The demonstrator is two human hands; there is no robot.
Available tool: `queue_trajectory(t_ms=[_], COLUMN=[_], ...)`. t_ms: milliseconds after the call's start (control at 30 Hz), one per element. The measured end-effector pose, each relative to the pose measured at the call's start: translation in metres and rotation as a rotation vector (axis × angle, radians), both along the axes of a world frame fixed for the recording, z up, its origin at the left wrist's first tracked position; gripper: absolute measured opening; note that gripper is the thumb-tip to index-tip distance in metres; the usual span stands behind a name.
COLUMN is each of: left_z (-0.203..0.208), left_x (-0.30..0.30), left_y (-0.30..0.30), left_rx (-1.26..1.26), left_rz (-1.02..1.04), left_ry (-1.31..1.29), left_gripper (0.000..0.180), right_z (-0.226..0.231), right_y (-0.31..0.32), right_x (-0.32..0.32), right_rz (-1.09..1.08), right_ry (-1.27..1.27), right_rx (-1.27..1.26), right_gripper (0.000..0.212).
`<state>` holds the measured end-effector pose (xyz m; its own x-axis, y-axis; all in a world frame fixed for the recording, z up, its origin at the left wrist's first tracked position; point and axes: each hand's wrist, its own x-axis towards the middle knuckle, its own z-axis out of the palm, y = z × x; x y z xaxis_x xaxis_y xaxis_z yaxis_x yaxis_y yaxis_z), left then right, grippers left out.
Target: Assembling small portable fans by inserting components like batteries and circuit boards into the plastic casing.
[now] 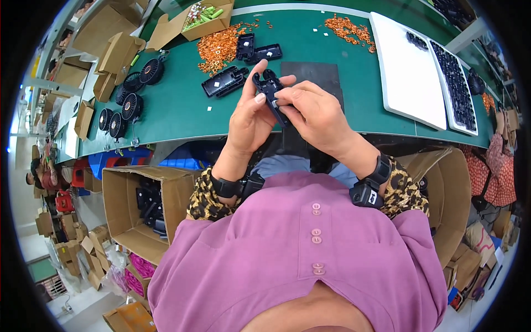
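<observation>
My left hand is closed around a dark blue plastic housing shell, held tilted above the table's front edge with its hollow side showing. The fingertips of my right hand are pinched together at the shell's inner face. Between them a small white pad partly shows; the fingers hide the rest of it. Behind my left hand lie more dark shells, one long shell and two others, a smaller shell and a shell on its side, each with a white square inside.
A green table bears a black mat, heaps of orange copper-coloured parts, several small fans and a white foam tray. Beside it stands a tray of dark parts. Cardboard boxes flank my lap.
</observation>
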<state>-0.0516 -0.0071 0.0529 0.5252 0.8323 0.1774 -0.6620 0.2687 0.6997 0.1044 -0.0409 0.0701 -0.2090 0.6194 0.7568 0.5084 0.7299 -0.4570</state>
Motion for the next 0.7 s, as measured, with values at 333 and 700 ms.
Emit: queue_trajectory(t_ms=[333, 700], left_z=[-0.0008, -0.0031], left_x=[-0.0017, -0.0032], left_y=[-0.0043, -0.0036], left_rx=[0.004, 0.066], left_rz=[-0.026, -0.018], left_ry=[0.071, 0.125], left_gripper=[0.065, 0.066], right_z=[-0.0014, -0.0080], right_y=[0.0010, 0.0049], right_x=[-0.0013, 0.0049], right_rz=[-0.026, 0.093], right_ry=[-0.055, 0.019], right_rx=[0.082, -0.020], right_gripper=[0.022, 0.021])
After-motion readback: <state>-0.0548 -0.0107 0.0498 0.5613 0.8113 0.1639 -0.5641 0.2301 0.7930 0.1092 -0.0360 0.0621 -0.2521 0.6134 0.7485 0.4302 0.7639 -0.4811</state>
